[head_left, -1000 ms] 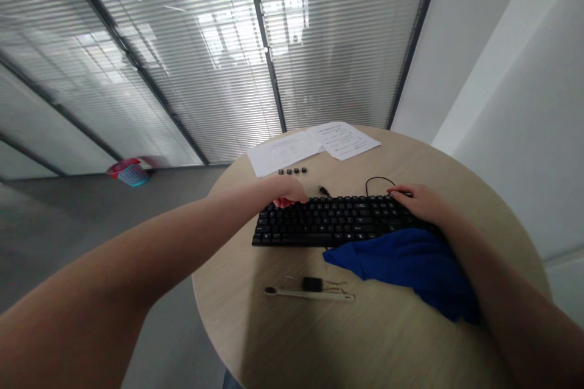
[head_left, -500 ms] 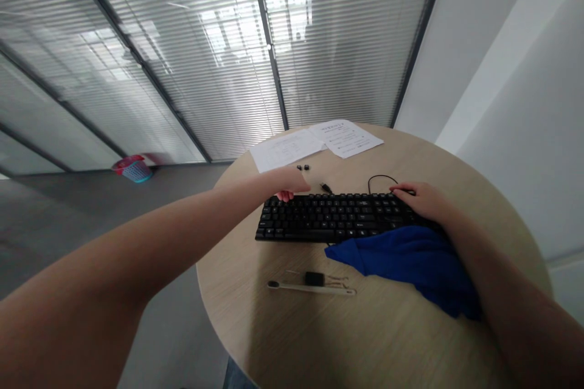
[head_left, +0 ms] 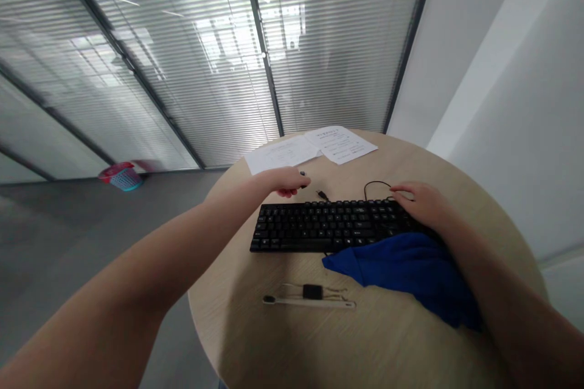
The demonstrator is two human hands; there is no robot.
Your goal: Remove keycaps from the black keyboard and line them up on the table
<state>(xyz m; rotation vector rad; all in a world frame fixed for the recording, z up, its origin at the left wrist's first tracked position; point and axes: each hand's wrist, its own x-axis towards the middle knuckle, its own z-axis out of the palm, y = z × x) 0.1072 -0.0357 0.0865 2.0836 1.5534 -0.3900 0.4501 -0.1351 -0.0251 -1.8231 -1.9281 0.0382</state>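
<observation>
over a round wooden table (head_left: 392, 340), at the fingertips of the left hand (head_left: 287, 180): one small dark piece (head_left: 303, 175), half hidden; cannot tell whether gripped or just touched, or whether more lie covered. nearer than that grip, one black keyboard (head_left: 314, 228), right part hidden by the right hand (head_left: 422, 203), clasp unclear, and one blue cloth (head_left: 401, 267). beyond the left grip, two paper sheets (head_left: 283, 154); to its right, one plug (head_left: 323, 196); well nearer, one brush (head_left: 310, 302), one black block with wires (head_left: 312, 292).
</observation>
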